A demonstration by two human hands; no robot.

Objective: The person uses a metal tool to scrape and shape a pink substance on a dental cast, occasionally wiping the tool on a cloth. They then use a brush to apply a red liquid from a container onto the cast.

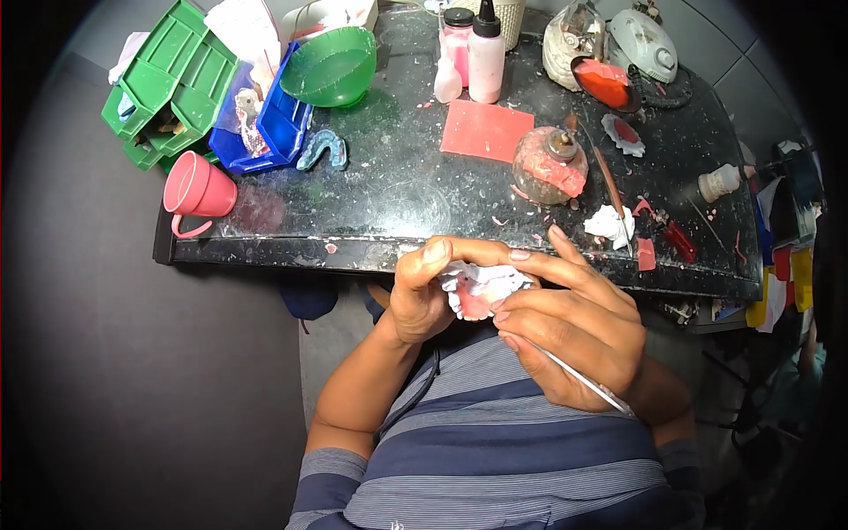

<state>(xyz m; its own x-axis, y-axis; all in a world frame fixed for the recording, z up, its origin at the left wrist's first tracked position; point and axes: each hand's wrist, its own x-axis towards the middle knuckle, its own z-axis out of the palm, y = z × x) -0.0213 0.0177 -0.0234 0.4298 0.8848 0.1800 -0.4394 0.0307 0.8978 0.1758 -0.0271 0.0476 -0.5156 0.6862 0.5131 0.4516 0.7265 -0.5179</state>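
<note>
A white plaster dental cast (pixel 486 281) with pink wax on its inner side is held just in front of the table's edge. My left hand (pixel 420 290) is closed round its left side, with the thumb and index finger along the rim. From the other side, my right hand (pixel 587 329) steadies the cast with its fingertips. That same hand grips a thin metal dental carving tool (pixel 576 377), whose shaft slants down to the right under the palm. The tool's far tip by the cast is hidden behind the fingers.
On the black table (pixel 389 199) lie a pink wax sheet (pixel 488 130), a glass spirit lamp (pixel 549 172), a wooden-handled knife (pixel 608 177) and a red lighter (pixel 678 240). A pink mug (pixel 205 190), blue bin (pixel 281 132) and green bowl (pixel 334 69) stand left. Bottles (pixel 487 66) stand behind.
</note>
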